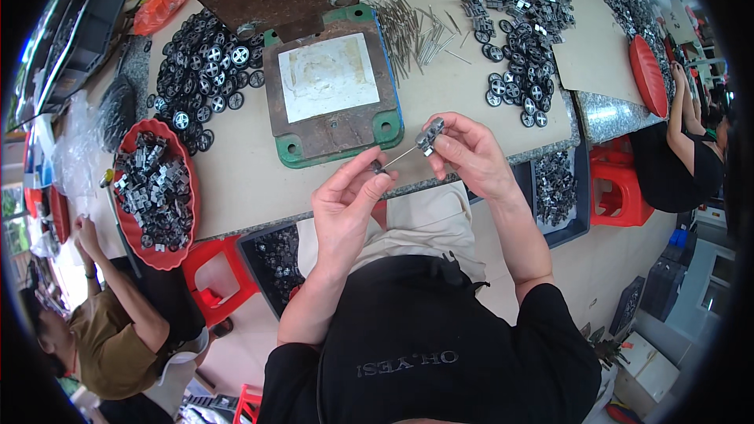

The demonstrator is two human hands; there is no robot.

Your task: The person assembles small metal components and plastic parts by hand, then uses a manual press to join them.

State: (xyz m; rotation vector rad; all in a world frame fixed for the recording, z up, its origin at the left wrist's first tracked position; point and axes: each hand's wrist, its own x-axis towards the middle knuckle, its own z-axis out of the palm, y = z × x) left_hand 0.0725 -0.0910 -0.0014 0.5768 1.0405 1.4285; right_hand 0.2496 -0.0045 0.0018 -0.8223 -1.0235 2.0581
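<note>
A: What are the fingers up to?
B: Left hand (343, 202) pinches a dark piece (378, 166) thumb to fingertip, right hand (477, 159) pinches a chunky part (430, 135), and a rod (402, 156) runs between, just off the near right corner of the press (334, 133).
A: Tips?
B: I'd keep it all in line and push gently; off-angle it'd probably skew.
A: Pose?
B: Hands angled toward each other, forearms coming from the press's near side. Wheels (211, 67) left of the press, loose rods (406, 30) off its right.
</note>
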